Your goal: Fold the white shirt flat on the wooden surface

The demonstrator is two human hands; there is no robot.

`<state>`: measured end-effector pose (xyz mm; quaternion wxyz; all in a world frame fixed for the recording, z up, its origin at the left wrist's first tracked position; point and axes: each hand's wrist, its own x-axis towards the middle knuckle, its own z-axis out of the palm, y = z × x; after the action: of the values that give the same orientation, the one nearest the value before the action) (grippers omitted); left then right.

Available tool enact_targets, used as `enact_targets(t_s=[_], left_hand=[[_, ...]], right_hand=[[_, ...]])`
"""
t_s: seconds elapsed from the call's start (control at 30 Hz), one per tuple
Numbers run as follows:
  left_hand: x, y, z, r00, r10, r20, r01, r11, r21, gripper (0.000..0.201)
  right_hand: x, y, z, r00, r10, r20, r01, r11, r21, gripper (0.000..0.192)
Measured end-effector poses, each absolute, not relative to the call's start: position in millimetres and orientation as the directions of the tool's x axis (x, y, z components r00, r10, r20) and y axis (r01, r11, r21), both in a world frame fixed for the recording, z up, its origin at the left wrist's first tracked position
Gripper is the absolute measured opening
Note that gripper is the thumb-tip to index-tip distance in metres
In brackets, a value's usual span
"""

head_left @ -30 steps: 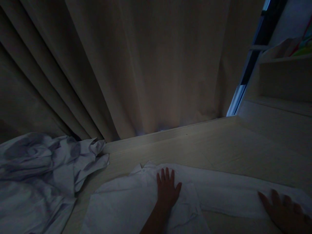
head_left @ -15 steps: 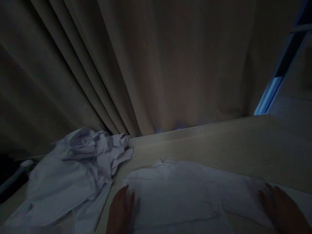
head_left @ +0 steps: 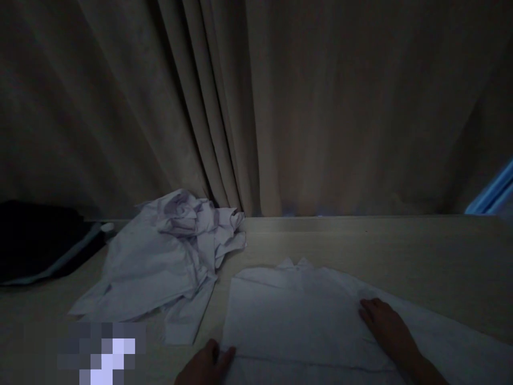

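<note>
A white shirt [head_left: 296, 315] lies spread flat on a pale wooden surface [head_left: 420, 256], collar toward the curtain. My left hand [head_left: 206, 366] rests at the shirt's near left edge, fingers on the cloth. My right hand [head_left: 387, 326] lies flat on the shirt's right part, fingers spread and pointing left. Neither hand grips anything that I can see. The room is dim.
A crumpled pale shirt [head_left: 168, 256] lies in a heap to the left. A dark object [head_left: 36, 240] sits at the far left. A heavy curtain [head_left: 256, 107] hangs behind the surface. A strip of blue light [head_left: 492, 195] shows at the far right.
The view has swung left. My left hand slid from the shirt's middle to its near left edge. My right hand moved inward from the sleeve onto the shirt's body.
</note>
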<state>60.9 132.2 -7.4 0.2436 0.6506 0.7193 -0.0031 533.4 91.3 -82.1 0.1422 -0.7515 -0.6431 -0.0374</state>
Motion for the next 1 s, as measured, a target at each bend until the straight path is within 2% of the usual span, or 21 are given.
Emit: enact_targets(t_s=[0.13,0.27,0.43,0.7,0.87,1.0], left_hand=[[54,119,-20,0.005,0.955,-0.297,0.946,0.092,0.312,0.029],[59,109,-26,-0.021,0.974,-0.226,0.953,0.088,0.289,0.037],[67,113,-26,0.000,0.983,-0.182,0.962,0.050,0.270,0.031],[68,126,-21,-0.047,0.981,-0.189,0.971,0.089,0.220,0.027],[64,124,-22,-0.063,0.973,-0.223,0.961,0.120,0.251,0.023],[68,119,-17,-0.066,0.976,-0.207,0.950,0.125,0.287,0.029]], right_hand=[[538,88,-94,0.133,0.952,0.274,0.989,-0.111,-0.096,0.043],[537,86,-102,0.125,0.947,0.297,0.992,-0.116,-0.047,0.044],[533,85,-107,0.119,0.927,0.357,0.992,-0.129,0.004,0.044],[531,84,-107,0.112,0.909,0.401,0.993,-0.113,-0.020,0.044],[529,83,-105,0.141,0.909,0.391,0.990,-0.142,-0.027,0.042],[527,82,-98,0.124,0.912,0.390,0.992,-0.126,-0.021,0.041]])
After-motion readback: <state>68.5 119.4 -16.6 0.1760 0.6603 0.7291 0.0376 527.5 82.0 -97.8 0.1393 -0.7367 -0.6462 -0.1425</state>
